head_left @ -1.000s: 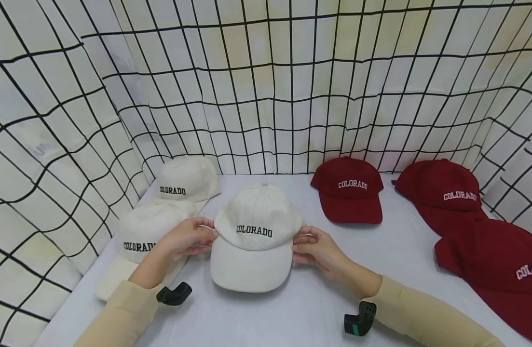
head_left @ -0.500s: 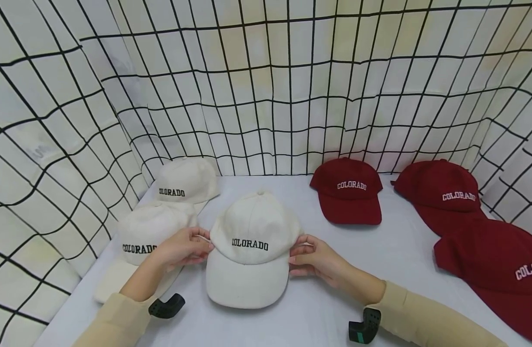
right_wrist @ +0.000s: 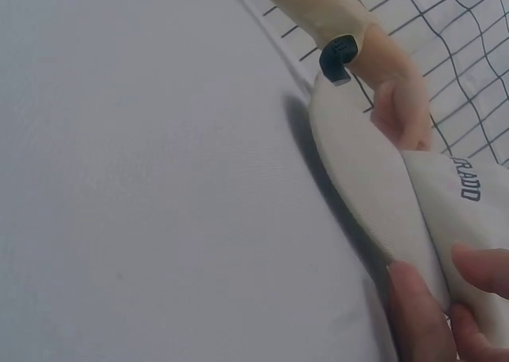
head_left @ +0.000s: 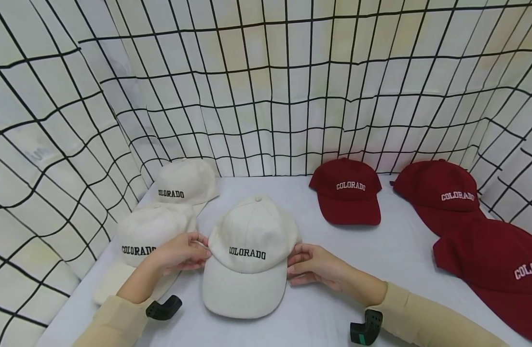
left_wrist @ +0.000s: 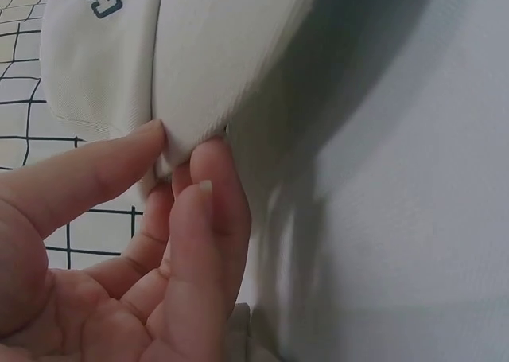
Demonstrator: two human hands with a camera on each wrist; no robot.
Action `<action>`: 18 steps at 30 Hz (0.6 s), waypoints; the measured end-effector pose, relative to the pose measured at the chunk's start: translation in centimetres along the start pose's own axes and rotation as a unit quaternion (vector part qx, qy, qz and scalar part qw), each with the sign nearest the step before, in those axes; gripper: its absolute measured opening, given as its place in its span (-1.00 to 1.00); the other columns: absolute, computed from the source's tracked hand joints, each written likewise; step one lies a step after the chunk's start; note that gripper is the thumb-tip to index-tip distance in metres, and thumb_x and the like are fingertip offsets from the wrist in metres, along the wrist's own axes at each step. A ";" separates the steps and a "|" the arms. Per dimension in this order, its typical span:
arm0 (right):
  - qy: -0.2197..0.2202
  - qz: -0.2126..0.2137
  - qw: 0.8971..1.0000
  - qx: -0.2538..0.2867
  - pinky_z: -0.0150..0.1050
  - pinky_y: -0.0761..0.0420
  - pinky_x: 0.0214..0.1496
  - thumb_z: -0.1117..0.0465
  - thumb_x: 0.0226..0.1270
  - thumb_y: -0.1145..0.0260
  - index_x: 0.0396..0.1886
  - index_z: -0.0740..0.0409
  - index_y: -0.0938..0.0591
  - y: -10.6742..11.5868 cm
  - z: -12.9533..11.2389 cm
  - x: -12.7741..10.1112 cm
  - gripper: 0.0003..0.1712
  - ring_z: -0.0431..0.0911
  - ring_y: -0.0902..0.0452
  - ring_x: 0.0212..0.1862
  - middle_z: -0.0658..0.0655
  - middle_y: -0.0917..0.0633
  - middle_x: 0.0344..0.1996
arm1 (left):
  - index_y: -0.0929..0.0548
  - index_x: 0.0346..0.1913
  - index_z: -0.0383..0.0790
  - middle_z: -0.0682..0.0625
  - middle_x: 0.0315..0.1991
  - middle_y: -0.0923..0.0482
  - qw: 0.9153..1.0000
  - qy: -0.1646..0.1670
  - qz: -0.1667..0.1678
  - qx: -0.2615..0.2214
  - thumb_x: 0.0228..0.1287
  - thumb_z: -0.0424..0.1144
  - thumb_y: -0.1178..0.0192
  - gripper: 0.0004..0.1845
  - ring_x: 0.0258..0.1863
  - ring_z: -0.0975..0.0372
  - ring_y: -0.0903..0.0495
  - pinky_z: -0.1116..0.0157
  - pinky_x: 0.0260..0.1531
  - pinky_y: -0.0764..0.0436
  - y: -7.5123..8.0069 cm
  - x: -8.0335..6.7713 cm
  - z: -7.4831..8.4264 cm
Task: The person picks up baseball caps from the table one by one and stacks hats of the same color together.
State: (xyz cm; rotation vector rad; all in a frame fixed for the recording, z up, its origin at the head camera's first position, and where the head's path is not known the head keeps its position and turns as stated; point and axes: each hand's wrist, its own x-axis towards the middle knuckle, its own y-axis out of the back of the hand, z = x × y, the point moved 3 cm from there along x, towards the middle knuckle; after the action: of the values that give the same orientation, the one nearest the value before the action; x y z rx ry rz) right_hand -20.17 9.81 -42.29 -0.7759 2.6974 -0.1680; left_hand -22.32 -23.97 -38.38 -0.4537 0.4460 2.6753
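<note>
A white baseball cap [head_left: 248, 260] with COLORADO in dark letters sits front and centre in the head view, brim toward me. My left hand [head_left: 183, 253] pinches its left edge where brim meets crown; in the left wrist view the thumb [left_wrist: 119, 159] lies on top and fingers curl beneath the brim [left_wrist: 215, 60]. On the opposite edge my right hand [head_left: 315, 265] pinches the same cap, its fingertips partly cut off in the right wrist view. Just behind my left forearm lies a second white cap [head_left: 155, 226], partly covered by that arm.
Another white cap [head_left: 185, 180] stands at the back left. A red cap [head_left: 346, 193] is at the back, right of centre. Two more, a red cap [head_left: 441, 193] and a nearer red cap [head_left: 496, 260], overlap at the right. Black-grid white walls [head_left: 279, 115] enclose the white table [head_left: 318, 318].
Both hands have drawn the white cap toward me and slightly left, their pinch on its sides kept throughout. The other caps stay where they were.
</note>
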 end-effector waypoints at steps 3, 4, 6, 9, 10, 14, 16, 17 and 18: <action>-0.002 -0.010 1.000 -0.002 -0.02 -0.69 0.03 0.50 0.36 -0.30 0.14 0.43 -0.46 0.1 0.1 0.0 -0.61 -0.01 -0.72 -0.12 0.18 -0.64 -0.17 | -0.42 0.01 -0.38 -0.05 -0.41 -0.62 1.000 0.003 -0.010 0.001 0.34 -0.44 -0.26 -0.71 -0.42 0.24 -0.62 0.38 -0.38 -0.66 0.0 0.0 -0.2; -0.002 -0.012 1.000 -0.003 -0.02 -0.69 0.04 0.50 0.35 -0.30 0.14 0.43 -0.47 0.2 0.1 0.0 -0.61 0.00 -0.72 -0.11 0.18 -0.64 -0.17 | -0.42 0.01 -0.38 -0.05 -0.41 -0.62 1.000 0.005 -0.013 0.001 0.33 -0.43 -0.27 -0.71 -0.42 0.23 -0.62 0.38 -0.38 -0.66 0.0 0.0 -0.2; -0.004 -0.017 1.000 -0.006 -0.02 -0.69 0.05 0.49 0.34 -0.32 0.14 0.42 -0.48 0.2 0.1 0.0 -0.60 0.01 -0.72 -0.09 0.18 -0.65 -0.16 | -0.42 0.00 -0.38 -0.06 -0.42 -0.62 1.000 0.006 -0.020 0.001 0.32 -0.43 -0.27 -0.71 -0.42 0.23 -0.63 0.38 -0.39 -0.66 0.0 0.0 -0.4; -0.006 -0.027 1.000 -0.013 -0.02 -0.68 0.07 0.48 0.35 -0.33 0.14 0.43 -0.48 0.3 0.1 -0.1 -0.60 0.01 -0.72 -0.07 0.19 -0.66 -0.14 | -0.42 -0.02 -0.37 -0.06 -0.43 -0.63 1.000 0.008 -0.024 0.000 0.30 -0.43 -0.28 -0.70 -0.43 0.23 -0.64 0.40 -0.40 -0.65 -0.1 0.0 -0.6; -0.007 -0.031 0.999 -0.015 -0.02 -0.67 0.08 0.47 0.35 -0.33 0.14 0.43 -0.48 0.4 0.0 -0.1 -0.60 0.01 -0.72 -0.07 0.19 -0.66 -0.14 | -0.42 -0.02 -0.37 -0.06 -0.43 -0.64 1.000 0.008 -0.025 0.000 0.29 -0.43 -0.28 -0.70 -0.43 0.24 -0.64 0.41 -0.41 -0.64 -0.2 0.0 -0.7; -0.018 -0.053 0.998 -0.021 -0.03 -0.67 0.08 0.47 0.37 -0.31 0.17 0.44 -0.48 0.7 -0.1 -0.2 -0.60 0.03 -0.74 -0.07 0.19 -0.70 -0.11 | -0.41 -0.02 -0.36 -0.05 -0.43 -0.63 1.000 0.011 -0.023 0.001 0.29 -0.42 -0.28 -0.70 -0.45 0.25 -0.65 0.43 -0.45 -0.63 -0.3 0.0 -0.7; -0.023 -0.063 0.998 -0.021 -0.03 -0.67 0.08 0.46 0.38 -0.30 0.18 0.43 -0.48 0.9 -0.1 -0.3 -0.59 0.05 -0.74 -0.07 0.19 -0.70 -0.10 | -0.41 -0.02 -0.35 -0.05 -0.43 -0.62 1.000 0.014 -0.021 0.001 0.30 -0.41 -0.28 -0.70 -0.45 0.26 -0.64 0.44 -0.46 -0.62 -0.4 0.0 -0.8; -0.025 -0.067 0.997 -0.020 -0.03 -0.67 0.08 0.46 0.39 -0.30 0.19 0.42 -0.47 0.9 -0.1 -0.3 -0.59 0.06 -0.74 -0.07 0.19 -0.71 -0.09 | -0.41 -0.02 -0.35 -0.04 -0.43 -0.62 1.000 0.017 -0.020 0.002 0.31 -0.41 -0.28 -0.71 -0.45 0.26 -0.64 0.44 -0.46 -0.62 -0.3 0.0 -0.8; -0.026 -0.071 0.997 -0.020 -0.03 -0.67 0.09 0.46 0.40 -0.30 0.20 0.42 -0.47 1.0 -0.1 -0.3 -0.59 0.06 -0.74 -0.06 0.19 -0.71 -0.08 | -0.41 -0.02 -0.34 -0.04 -0.44 -0.61 1.000 0.019 -0.019 0.003 0.32 -0.41 -0.28 -0.71 -0.46 0.26 -0.64 0.44 -0.46 -0.62 -0.3 0.0 -0.8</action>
State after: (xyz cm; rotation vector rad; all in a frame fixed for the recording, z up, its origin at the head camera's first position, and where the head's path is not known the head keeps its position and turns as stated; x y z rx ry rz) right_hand -20.47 10.77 -42.30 -0.9703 2.6040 -0.1241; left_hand -21.96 -23.98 -39.22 -0.5072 0.4520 2.6313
